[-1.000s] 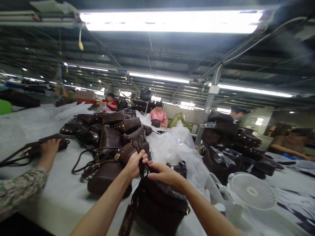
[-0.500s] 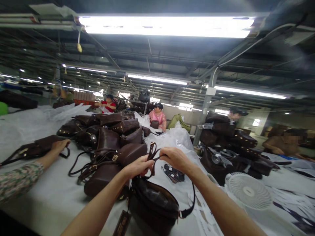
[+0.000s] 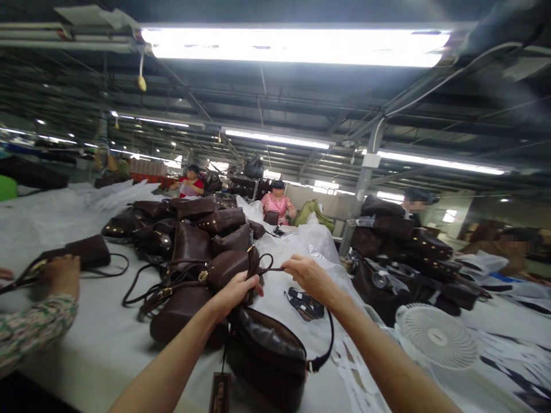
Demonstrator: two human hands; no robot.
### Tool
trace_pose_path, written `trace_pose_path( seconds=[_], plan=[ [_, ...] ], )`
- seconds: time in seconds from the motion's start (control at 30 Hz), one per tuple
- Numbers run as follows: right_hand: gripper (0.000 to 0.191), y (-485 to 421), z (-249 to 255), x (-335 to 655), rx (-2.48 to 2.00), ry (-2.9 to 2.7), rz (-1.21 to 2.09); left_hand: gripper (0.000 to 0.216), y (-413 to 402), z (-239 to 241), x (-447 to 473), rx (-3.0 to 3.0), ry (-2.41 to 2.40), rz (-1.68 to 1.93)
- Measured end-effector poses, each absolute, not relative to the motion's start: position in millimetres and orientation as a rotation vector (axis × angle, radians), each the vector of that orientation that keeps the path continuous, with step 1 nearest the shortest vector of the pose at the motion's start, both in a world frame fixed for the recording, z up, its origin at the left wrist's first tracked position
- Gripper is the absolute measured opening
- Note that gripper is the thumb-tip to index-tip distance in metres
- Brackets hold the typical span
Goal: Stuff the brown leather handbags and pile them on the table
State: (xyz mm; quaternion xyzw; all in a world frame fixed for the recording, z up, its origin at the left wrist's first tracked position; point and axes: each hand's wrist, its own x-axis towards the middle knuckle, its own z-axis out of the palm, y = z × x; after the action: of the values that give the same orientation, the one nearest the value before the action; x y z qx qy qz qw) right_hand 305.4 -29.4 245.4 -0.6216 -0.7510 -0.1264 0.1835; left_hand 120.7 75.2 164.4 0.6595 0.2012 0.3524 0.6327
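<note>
In the head view, the left hand (image 3: pixel 235 291) is closing its fingers around the gathered strap (image 3: pixel 258 269) just above the dark brown handbag (image 3: pixel 267 358), which is sitting on the white counter (image 3: pixel 103 350) at the near edge, right in front of the person. The right hand (image 3: pixel 307 275) is pinching the same strap a little farther right, pulling a loop of it taut between the two hands. A hang tag (image 3: pixel 219 393) is dangling from the bag's near left side.

The bag is looking soft and slouchy, its leather-like skin glossy and probably a bit slick, so it is likely sagging when lifted; the strap or the top rim seems the surest hold, and the weight looks modest.

A pile of brown bags (image 3: pixel 193 241) is crowding the far left, touching or nearly touching the held one. Clear plastic bags (image 3: pixel 310 244) are lying just beyond the hands, and a small white fan (image 3: pixel 437 338) is standing to the right. A co-worker's hand (image 3: pixel 62 275) is resting on another bag (image 3: pixel 84 252) at the left. Open counter is showing mainly at the near left.
</note>
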Motion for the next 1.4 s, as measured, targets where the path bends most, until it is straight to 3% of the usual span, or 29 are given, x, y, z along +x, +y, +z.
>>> trace_pose_path(
  seconds=[0.13, 0.33, 0.47, 0.6, 0.97, 1.1, 1.2, 1.3, 1.4],
  plan=[
    [0.019, -31.7, 231.8, 304.0, -1.698, -2.063, -0.275, 0.034, 75.2, 164.6, 122.3, 1.201, 0.386, 0.777],
    [0.02, -30.8, 232.3, 296.0, -1.964, -1.937, -0.521, 0.031, 69.8, 159.0, 121.0, 1.19, 0.34, 0.658],
    [0.039, -27.9, 226.4, 283.5, -1.981, -2.065, -0.711, 0.024, 65.7, 162.8, 120.8, 1.223, 0.3, 0.589],
    [0.022, -28.2, 220.9, 275.3, -2.095, -2.097, -0.578, 0.029, 69.4, 165.4, 121.8, 1.205, 0.309, 0.546],
    [0.023, -27.5, 243.0, 281.7, -2.006, -2.515, -0.622, 0.034, 70.8, 164.7, 122.0, 1.425, 0.314, 0.432],
    [0.021, -29.9, 244.7, 276.0, -1.879, -2.442, -0.91, 0.028, 68.3, 168.9, 123.9, 1.423, 0.289, 0.444],
    [0.042, -31.7, 240.4, 271.0, -1.508, -2.486, -1.16, 0.023, 65.1, 174.0, 122.5, 1.517, 0.349, 0.402],
    [0.025, -28.3, 237.3, 271.2, -1.429, -2.653, -1.174, 0.019, 57.7, 180.4, 119.7, 1.639, 0.382, 0.337],
    [0.027, -22.8, 240.0, 280.9, -1.52, -2.736, -1.165, 0.021, 49.6, 185.1, 117.2, 1.551, 0.288, 0.251]
  ],
)
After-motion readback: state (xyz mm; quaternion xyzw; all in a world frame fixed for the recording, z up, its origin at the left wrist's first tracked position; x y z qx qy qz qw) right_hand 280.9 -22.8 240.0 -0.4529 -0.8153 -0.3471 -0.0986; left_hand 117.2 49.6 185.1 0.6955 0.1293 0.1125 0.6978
